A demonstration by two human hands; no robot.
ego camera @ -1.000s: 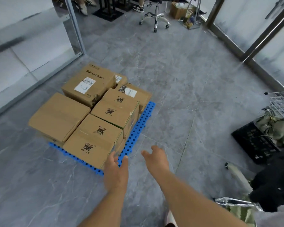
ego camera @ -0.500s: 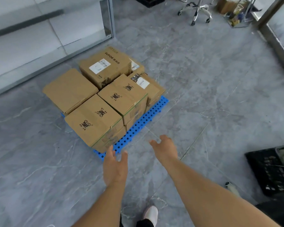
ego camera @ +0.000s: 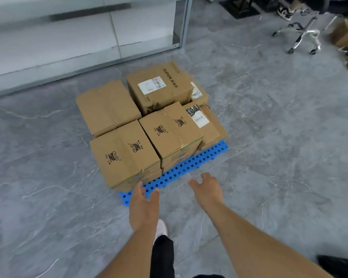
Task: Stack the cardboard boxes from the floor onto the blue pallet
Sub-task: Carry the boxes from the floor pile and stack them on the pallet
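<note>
Several brown cardboard boxes stand packed together on the blue pallet [ego camera: 181,171], whose perforated front strip shows along the near right edge. The nearest box [ego camera: 125,155] carries two round logos, and a second logo box [ego camera: 171,131] sits to its right. Behind them are a plain box [ego camera: 107,107] and a labelled SUPOR box [ego camera: 159,85]. My left hand [ego camera: 144,205] hovers open just in front of the nearest box's lower corner. My right hand [ego camera: 207,189] is open too, held over the floor beside the pallet's front edge. Neither hand holds anything.
A frosted glass partition with a metal post [ego camera: 186,21] runs behind the pallet. An office chair base [ego camera: 303,35] and another person's shoe stand at the far right. An open box [ego camera: 346,35] sits at the right edge. My white shoe [ego camera: 161,227] is on the grey floor.
The view has swung so the pallet now lies straight ahead and closer. Both hands stay open and stretched forward; the black crate at the right has left the view.
</note>
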